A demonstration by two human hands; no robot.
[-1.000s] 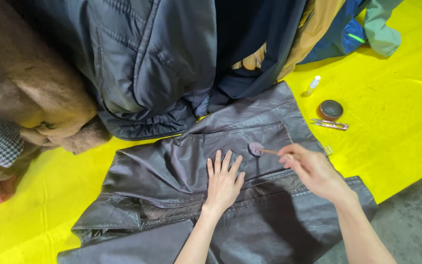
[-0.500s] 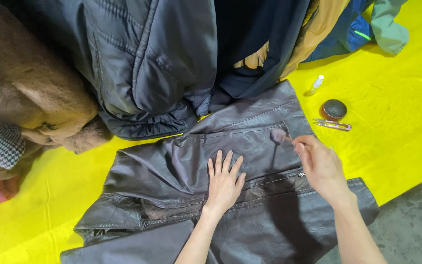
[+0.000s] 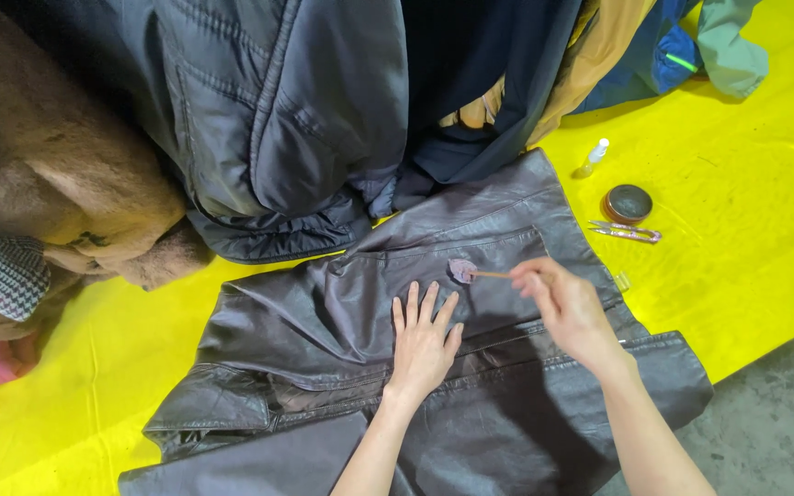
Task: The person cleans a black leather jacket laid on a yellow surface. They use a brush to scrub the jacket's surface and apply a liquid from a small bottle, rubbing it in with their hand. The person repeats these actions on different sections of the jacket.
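A dark brown leather jacket (image 3: 323, 321) lies spread flat on a yellow sheet (image 3: 746, 248). My left hand (image 3: 423, 344) presses flat on the jacket's middle, fingers apart. My right hand (image 3: 567, 308) pinches a small thin-handled brush (image 3: 472, 272), whose purplish tuft rests on the leather just above my left fingertips.
A pile of coats (image 3: 277, 110) fills the top: brown fleece at left, dark quilted jackets in the middle, tan and blue ones at right. A round dark tin (image 3: 628, 203), a small white bottle (image 3: 595, 155) and small scissors (image 3: 627, 232) lie on the sheet to the right. Grey floor (image 3: 774, 432) shows at bottom right.
My right hand has carried the brush tip back to the left across the leather, after a sweep toward the right. My left hand has stayed flat in place.
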